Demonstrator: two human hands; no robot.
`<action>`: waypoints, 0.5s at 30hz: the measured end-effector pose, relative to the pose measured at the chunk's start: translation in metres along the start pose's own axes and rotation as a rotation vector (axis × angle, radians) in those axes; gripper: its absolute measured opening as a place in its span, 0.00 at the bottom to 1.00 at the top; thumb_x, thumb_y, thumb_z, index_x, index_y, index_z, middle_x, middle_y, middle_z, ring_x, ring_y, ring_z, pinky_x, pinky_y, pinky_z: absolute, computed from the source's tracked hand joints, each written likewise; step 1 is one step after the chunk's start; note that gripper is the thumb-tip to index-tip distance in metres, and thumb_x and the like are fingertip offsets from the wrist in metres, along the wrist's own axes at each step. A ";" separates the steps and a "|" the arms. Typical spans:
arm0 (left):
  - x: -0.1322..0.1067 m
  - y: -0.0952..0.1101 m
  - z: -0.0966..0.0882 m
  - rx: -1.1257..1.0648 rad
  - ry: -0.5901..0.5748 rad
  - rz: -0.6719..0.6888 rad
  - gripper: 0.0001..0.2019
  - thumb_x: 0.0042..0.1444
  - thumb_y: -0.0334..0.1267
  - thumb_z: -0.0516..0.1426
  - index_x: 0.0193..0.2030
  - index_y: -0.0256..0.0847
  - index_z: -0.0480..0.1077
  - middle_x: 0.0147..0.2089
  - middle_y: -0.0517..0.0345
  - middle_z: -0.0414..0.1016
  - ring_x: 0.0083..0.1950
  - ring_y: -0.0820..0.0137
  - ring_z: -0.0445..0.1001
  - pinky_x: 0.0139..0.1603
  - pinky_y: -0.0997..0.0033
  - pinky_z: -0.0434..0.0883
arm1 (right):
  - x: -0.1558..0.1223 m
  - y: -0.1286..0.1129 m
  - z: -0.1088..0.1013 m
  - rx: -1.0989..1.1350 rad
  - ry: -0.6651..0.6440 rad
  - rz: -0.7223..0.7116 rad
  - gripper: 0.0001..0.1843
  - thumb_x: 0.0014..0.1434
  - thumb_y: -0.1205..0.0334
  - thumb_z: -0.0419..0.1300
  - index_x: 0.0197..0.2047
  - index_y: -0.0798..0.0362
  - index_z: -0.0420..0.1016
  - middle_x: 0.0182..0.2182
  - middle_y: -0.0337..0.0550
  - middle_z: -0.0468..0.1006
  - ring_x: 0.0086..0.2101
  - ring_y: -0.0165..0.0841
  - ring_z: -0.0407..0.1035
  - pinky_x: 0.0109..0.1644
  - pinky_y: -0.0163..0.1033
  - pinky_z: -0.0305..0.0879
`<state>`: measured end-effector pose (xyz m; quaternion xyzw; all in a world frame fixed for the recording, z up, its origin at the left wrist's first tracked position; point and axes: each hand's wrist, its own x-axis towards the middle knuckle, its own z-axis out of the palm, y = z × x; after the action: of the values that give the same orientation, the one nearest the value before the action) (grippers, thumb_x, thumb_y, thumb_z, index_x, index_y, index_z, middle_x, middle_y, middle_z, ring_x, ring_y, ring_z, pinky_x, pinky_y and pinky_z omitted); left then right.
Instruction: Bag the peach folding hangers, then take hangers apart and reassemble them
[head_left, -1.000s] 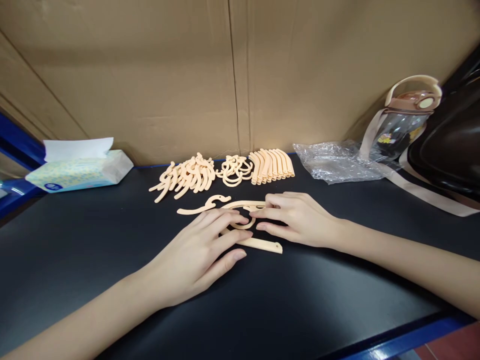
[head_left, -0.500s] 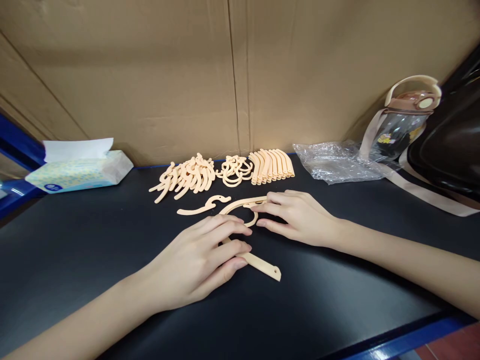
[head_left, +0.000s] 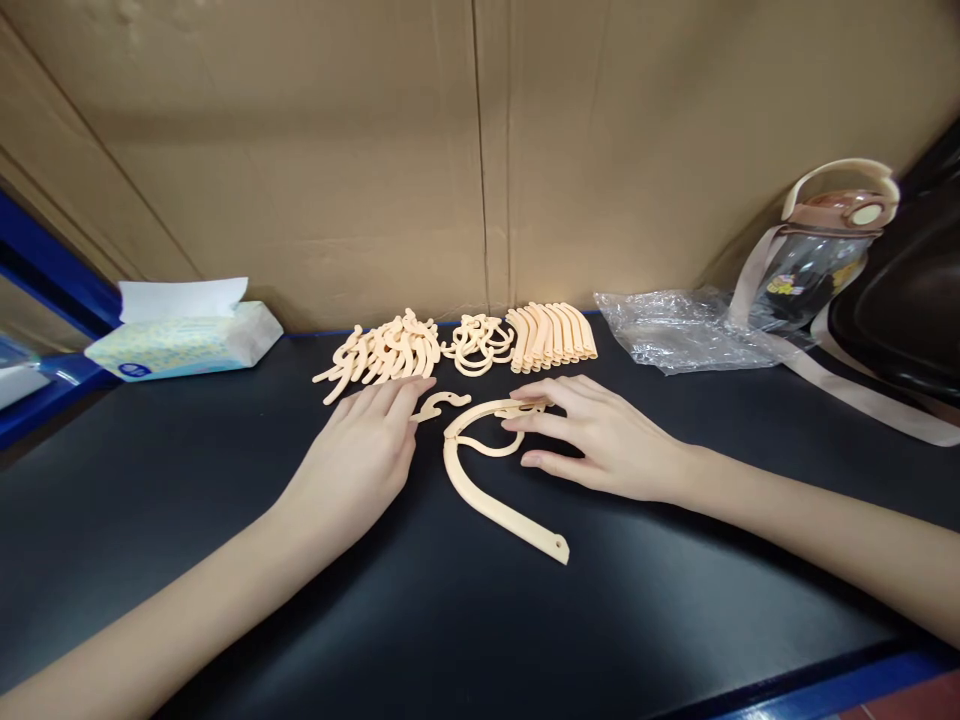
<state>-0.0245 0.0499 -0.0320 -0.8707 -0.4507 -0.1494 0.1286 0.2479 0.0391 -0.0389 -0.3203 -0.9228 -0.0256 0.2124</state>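
A beige folding clothes hanger (head_left: pixel 487 497) lies on the dark table, its two curved arms joined at the left and a hook curving between them. My right hand (head_left: pixel 600 435) rests over the end of the hanger's far arm, fingers spread and thumb apart. To the hanger's left, my left hand (head_left: pixel 364 445) is closed over a loose wavy hanger piece (head_left: pixel 442 400). Only the right end of that piece shows; the rest is under the fingers. Another small beige part lies partly covered by my right fingers.
At the back are a pile of wavy pieces (head_left: pixel 397 345), a heap of hooks (head_left: pixel 480 345) and a row of curved arms (head_left: pixel 555 335). A tissue pack (head_left: pixel 184 340) stands left. Clear plastic wrap (head_left: pixel 667 330) and a strapped bottle (head_left: pixel 817 260) are at right.
My left hand has left the hanger's near arm and moved up and left onto the loose wavy piece. My right hand stays at the far arm. The view has shifted slightly.
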 end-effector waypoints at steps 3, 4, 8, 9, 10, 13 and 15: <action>-0.001 -0.002 0.003 0.027 -0.038 -0.040 0.20 0.64 0.31 0.44 0.60 0.31 0.65 0.55 0.42 0.75 0.55 0.53 0.73 0.54 0.50 0.69 | 0.000 0.000 0.001 -0.012 0.014 0.023 0.20 0.69 0.53 0.53 0.56 0.54 0.73 0.54 0.53 0.73 0.54 0.40 0.67 0.57 0.50 0.64; -0.001 -0.003 0.003 0.034 -0.046 -0.049 0.20 0.65 0.32 0.44 0.59 0.32 0.65 0.54 0.42 0.76 0.55 0.53 0.73 0.54 0.50 0.70 | 0.000 0.000 0.001 -0.015 0.017 0.023 0.20 0.69 0.53 0.53 0.56 0.54 0.73 0.54 0.53 0.73 0.54 0.40 0.68 0.57 0.50 0.65; -0.001 -0.002 0.001 0.068 -0.048 -0.063 0.19 0.66 0.33 0.43 0.55 0.34 0.69 0.51 0.43 0.77 0.52 0.52 0.75 0.52 0.49 0.70 | 0.000 -0.001 0.000 -0.011 0.015 0.011 0.19 0.68 0.53 0.53 0.55 0.54 0.73 0.52 0.52 0.73 0.53 0.40 0.68 0.56 0.49 0.64; 0.000 -0.001 0.000 0.075 -0.049 -0.065 0.18 0.66 0.34 0.43 0.55 0.33 0.69 0.50 0.43 0.77 0.52 0.52 0.75 0.52 0.49 0.71 | 0.000 -0.001 -0.001 -0.008 0.014 0.010 0.19 0.68 0.53 0.54 0.55 0.55 0.73 0.52 0.52 0.74 0.52 0.40 0.68 0.56 0.49 0.64; 0.000 -0.001 0.000 0.080 -0.052 -0.071 0.18 0.66 0.34 0.43 0.54 0.33 0.70 0.49 0.42 0.77 0.51 0.51 0.75 0.51 0.49 0.71 | 0.000 -0.002 -0.001 -0.006 0.014 0.009 0.19 0.68 0.54 0.54 0.55 0.55 0.73 0.52 0.52 0.74 0.52 0.40 0.68 0.56 0.49 0.64; 0.000 0.000 0.000 0.096 -0.076 -0.099 0.18 0.65 0.31 0.44 0.55 0.32 0.69 0.47 0.42 0.76 0.49 0.52 0.75 0.50 0.52 0.72 | 0.000 -0.002 -0.001 -0.003 0.014 0.008 0.19 0.68 0.54 0.54 0.55 0.55 0.73 0.52 0.52 0.74 0.52 0.39 0.68 0.56 0.49 0.64; 0.000 0.000 0.001 0.126 -0.095 -0.114 0.19 0.63 0.28 0.45 0.57 0.31 0.69 0.48 0.42 0.76 0.48 0.53 0.75 0.50 0.53 0.72 | 0.000 -0.002 -0.001 0.000 0.014 0.006 0.19 0.68 0.54 0.54 0.55 0.55 0.73 0.52 0.52 0.74 0.52 0.40 0.68 0.57 0.49 0.63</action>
<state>-0.0248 0.0504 -0.0330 -0.8399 -0.5136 -0.0863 0.1530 0.2471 0.0378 -0.0374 -0.3232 -0.9203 -0.0273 0.2187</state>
